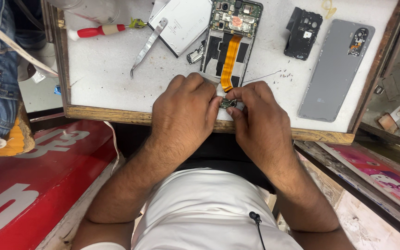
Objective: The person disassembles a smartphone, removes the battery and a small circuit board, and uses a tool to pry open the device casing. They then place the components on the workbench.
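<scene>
We see the left hand (184, 112) and the right hand (258, 118) meeting at the near edge of the surface (103, 69), both palm-down with knuckles raised and forearms angling in from below. Their fingertips pinch together on the bottom end of the opened phone (230, 41), where a small dark part sits between thumbs and forefingers; both hands are closed in a fine grip there. The phone lies face-down, its back removed, an orange flex cable (230, 62) running down its middle toward the fingers. To the left lie metal tweezers (148, 45), a red-handled screwdriver (99, 31) and a white flat panel (181, 23). To the right rest a black camera cover (303, 33) and the grey back cover (336, 69), well apart from the hands.
</scene>
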{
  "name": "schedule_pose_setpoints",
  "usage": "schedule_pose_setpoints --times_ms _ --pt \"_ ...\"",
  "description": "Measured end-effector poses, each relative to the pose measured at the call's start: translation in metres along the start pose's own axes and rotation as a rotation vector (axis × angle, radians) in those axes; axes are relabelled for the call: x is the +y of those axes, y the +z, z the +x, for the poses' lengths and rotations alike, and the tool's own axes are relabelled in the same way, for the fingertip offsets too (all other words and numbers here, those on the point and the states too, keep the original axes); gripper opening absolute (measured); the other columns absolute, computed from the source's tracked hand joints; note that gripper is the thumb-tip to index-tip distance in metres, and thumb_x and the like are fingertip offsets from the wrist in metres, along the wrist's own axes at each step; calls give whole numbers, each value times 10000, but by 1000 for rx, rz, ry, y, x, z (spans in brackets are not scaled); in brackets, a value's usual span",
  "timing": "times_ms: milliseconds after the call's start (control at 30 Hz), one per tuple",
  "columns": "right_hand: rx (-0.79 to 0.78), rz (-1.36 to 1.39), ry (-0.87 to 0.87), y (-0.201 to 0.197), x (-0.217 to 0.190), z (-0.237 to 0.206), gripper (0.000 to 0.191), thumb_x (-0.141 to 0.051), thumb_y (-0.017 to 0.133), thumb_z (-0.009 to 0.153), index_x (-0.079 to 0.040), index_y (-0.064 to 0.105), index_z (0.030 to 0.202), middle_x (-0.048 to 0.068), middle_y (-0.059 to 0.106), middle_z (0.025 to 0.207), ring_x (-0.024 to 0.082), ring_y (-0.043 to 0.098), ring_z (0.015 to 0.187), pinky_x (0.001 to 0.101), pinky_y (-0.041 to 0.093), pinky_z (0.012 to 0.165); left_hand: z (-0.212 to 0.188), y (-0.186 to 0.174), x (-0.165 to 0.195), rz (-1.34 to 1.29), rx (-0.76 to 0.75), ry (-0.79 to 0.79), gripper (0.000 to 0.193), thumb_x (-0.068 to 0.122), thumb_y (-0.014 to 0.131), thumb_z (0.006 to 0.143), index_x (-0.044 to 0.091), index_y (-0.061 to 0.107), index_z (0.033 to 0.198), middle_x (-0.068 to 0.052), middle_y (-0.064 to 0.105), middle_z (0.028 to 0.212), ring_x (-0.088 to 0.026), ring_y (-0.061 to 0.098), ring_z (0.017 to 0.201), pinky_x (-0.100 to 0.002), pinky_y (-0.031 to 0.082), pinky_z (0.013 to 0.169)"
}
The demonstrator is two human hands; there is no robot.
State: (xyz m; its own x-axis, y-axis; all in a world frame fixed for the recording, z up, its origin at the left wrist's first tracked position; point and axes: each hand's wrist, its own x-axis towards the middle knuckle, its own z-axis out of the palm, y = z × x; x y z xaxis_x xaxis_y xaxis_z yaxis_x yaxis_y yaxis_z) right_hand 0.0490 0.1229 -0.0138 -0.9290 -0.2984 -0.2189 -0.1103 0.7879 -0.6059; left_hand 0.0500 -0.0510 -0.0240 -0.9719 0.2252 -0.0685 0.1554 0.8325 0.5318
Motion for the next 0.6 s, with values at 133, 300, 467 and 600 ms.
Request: schedule_pose_setpoints --times_ms 133,300,467,600 --pt "-30 78 -13 -8 5 3 175 -77 720 941 -65 681 1111 72 646 1064 144 687 684 295 595 585 -2 6 -3 10 11 14 204 220 751 934 34 743 1019 -73 631 957 -201 609 864 -345 570 685" --pt "9 59 -32 -5 5 4 130 -42 691 969 -61 700 1097 79 662 1052 165 693 716 302 586 585 -4 11 -4 6 67 45 204 213 764 940 27 743 1022 -73 630 961 -194 604 863 -334 566 670" --pt "49 59 -47 1 7 2 102 -31 691 974 -64 707 1070 78 668 1042 167 697 738 299 591 594 -6 5 -6 -18 56 60 234 224 794 921 21 738 1022 -83 636 996 -201 607 876 -331 568 645" --pt "127 -24 -148 7 11 -3 151 -4 713 968 -73 692 1101 69 650 1083 186 704 823 315 594 658 -8 -2 -11 -44 31 111 135 143 787 876 65 734 972 -55 629 992 -204 619 898 -349 590 699"
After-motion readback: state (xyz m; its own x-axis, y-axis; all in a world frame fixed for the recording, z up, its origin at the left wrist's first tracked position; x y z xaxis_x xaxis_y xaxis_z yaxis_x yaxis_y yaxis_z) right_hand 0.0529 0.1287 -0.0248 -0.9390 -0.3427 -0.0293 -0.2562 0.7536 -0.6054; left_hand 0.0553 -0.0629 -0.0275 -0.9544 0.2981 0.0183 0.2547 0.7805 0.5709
